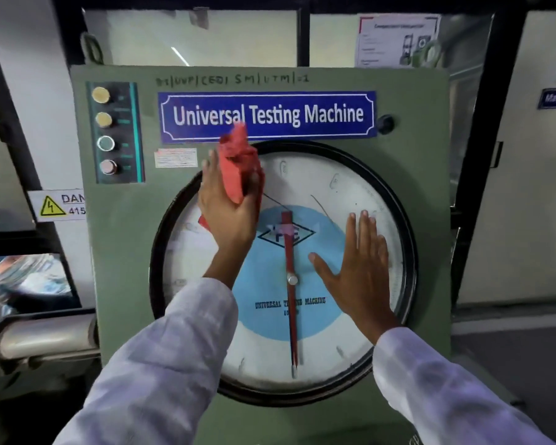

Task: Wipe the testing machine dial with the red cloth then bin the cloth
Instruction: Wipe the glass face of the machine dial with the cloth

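red cloth (238,165) in left hand (227,207) under "universal testing machine" sign (267,115).

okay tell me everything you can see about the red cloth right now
The red cloth is a soft, crumpled rag, bunched in the left hand against the upper left of the dial. Its loose top flares upward, overlapping the blue nameplate, and a small red corner shows below the hand. The right hand does not touch it.
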